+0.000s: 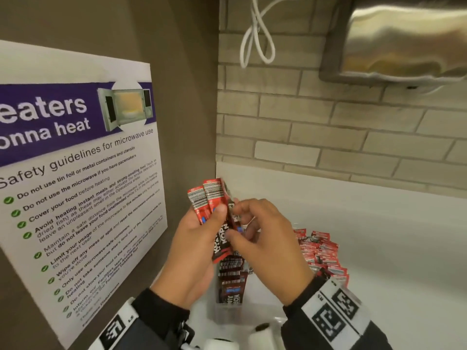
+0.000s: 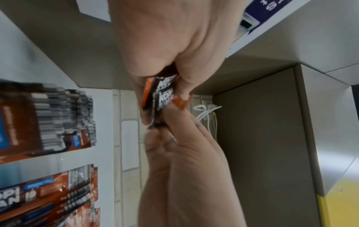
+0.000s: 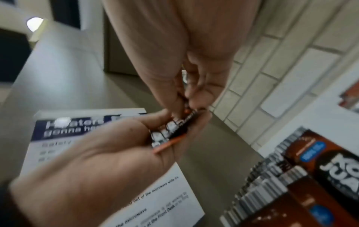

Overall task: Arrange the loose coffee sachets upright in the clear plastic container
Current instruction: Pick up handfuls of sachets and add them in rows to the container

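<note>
My left hand [image 1: 214,221] grips a fanned bunch of red and brown coffee sachets [image 1: 211,198], barcode ends up, above the counter's left corner. My right hand [image 1: 238,222] pinches one sachet of that bunch between thumb and fingers. The left wrist view shows the left hand [image 2: 163,76] round the sachets [image 2: 163,98] and the right hand [image 2: 184,153] meeting them from below. In the right wrist view, the right hand [image 3: 186,101] nips the sachets' [image 3: 170,132] edge. Below the hands stands the clear plastic container [image 1: 225,311], brown sachets [image 1: 231,281] upright inside.
Several red sachets [image 1: 321,251] stand packed to the right of the container. A microwave safety poster [image 1: 75,173] covers the left wall. Behind are the tiled wall [image 1: 328,127], a white cable [image 1: 257,34] and a steel appliance [image 1: 404,39]. The white counter [image 1: 379,236] stretches right.
</note>
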